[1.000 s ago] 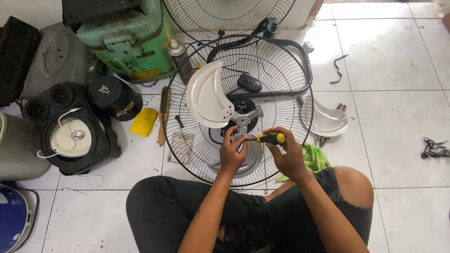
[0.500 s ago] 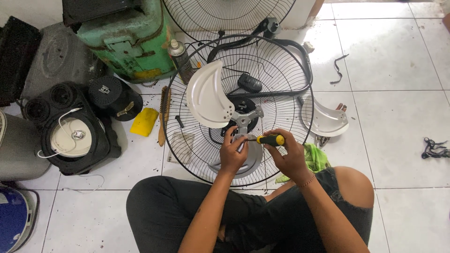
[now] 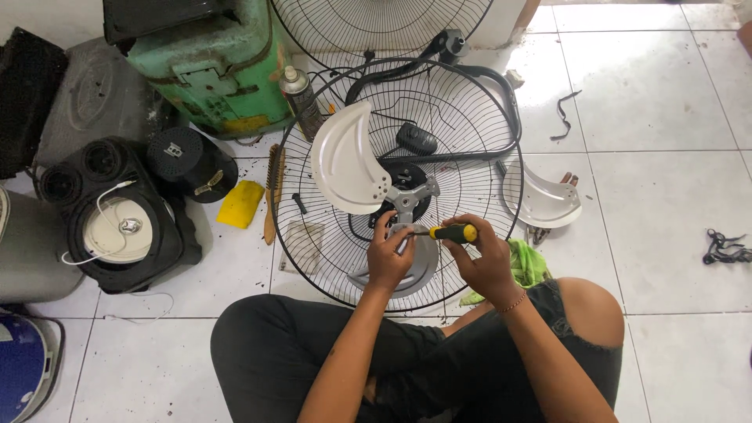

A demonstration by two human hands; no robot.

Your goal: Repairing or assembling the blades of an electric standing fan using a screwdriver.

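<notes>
While the right hand (image 3: 486, 262) grips the screwdriver (image 3: 450, 233), left hand (image 3: 389, 254) pinches the blade (image 3: 415, 266) beneath: thin, stiff, probably light; hold near hub.

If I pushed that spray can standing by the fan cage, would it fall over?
Probably yes. The spray can is tall and narrow and stands upright on smooth floor tiles, so a nudge near its top would likely tip it. It is round, so once down it would probably roll, perhaps against the wire fan cage.

White tiled floor (image 3: 666, 117) under fan guard (image 3: 470, 102), speaker (image 3: 117, 227), rag (image 3: 526, 265).
</notes>
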